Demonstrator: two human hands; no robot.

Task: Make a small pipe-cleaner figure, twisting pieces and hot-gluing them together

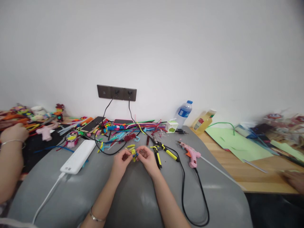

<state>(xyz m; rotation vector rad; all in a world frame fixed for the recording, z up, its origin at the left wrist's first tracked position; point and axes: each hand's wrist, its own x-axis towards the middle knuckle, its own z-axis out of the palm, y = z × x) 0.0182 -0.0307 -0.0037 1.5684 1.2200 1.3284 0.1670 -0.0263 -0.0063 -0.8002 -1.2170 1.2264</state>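
Yellow pipe-cleaner piece (pixel 133 153), small and carrying a blue bit, is sitting pinched between the person's two hands just above the grey cloth (pixel 142 196), near the middle of the table. At the far left, a co-worker's hand (pixel 13 133) wearing a thin bracelet is resting among a heap of coloured pipe cleaners, with a pink figure (pixel 46 131) lying just beside it. Further in, a white power bank (pixel 78 156) is lying on the cloth, a white cable running from it toward the near edge. The left hand (pixel 120 160) is curling nearly closed, its fingertips gripping the left side of the piece. The right hand (pixel 146 157) is doing likewise, fingers bent in and nipping the right side, so both are touching it at once. Just beside the right hand, yellow-handled pliers (pixel 158 155) are lying on the cloth, and a pink glue gun (pixel 192 157) is lying a little further right, its black cord looping toward the near edge. Behind these, near the wall, a water bottle (pixel 184 113) and a juice bottle (pixel 204 121) are standing side by side. A green paper sheet (pixel 237 142) is lying on the wooden tabletop, and at the far right edge another person's hand (pixel 294 180) is showing, too blurred to read.
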